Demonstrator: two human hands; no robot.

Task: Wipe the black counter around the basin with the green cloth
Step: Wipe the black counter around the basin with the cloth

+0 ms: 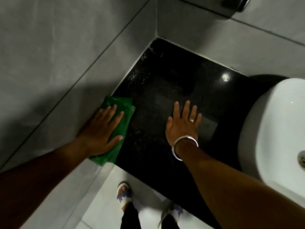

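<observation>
No words, labels, brand names, numbers or signs are showing anywhere that can be read.

Folded green cloth [122,113] lies flat at black counter's [165,83] left edge beside white basin [272,129].

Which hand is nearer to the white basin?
Right. The right hand lies flat on the black counter beside the white basin; the left hand presses the green cloth by the wall.
</observation>
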